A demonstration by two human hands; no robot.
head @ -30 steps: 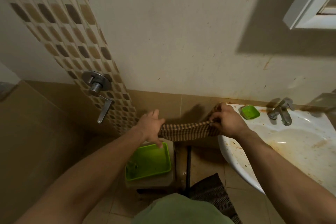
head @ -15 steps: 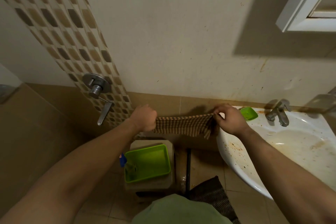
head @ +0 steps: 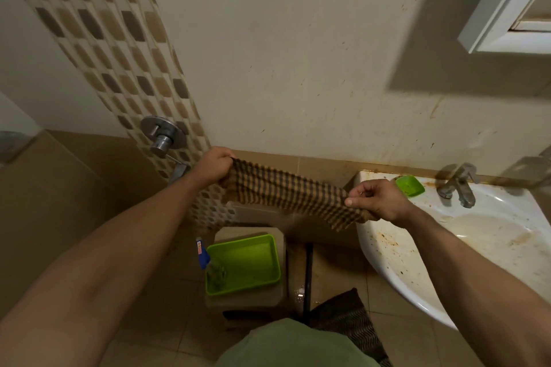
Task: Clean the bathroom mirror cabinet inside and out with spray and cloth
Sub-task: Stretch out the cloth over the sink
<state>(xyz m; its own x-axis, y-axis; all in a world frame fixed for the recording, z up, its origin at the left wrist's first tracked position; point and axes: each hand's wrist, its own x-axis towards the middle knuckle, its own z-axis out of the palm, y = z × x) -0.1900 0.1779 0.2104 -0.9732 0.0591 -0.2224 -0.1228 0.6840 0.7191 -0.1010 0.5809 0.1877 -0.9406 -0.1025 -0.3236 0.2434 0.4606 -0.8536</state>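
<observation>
Hanging high above my right hand [head: 378,202], the mirror cabinet [head: 504,18] shows only its white corner; the stained sink [head: 390,265] lies just under and beyond that hand; I hold the checked cloth [head: 292,191] stretched between both grips, left hand [head: 213,168] fisted round one end, right thumb and fingers pinching the other; below the left grip sits a green tray [head: 247,265], the spray bottle [head: 203,253] at its left edge.
</observation>
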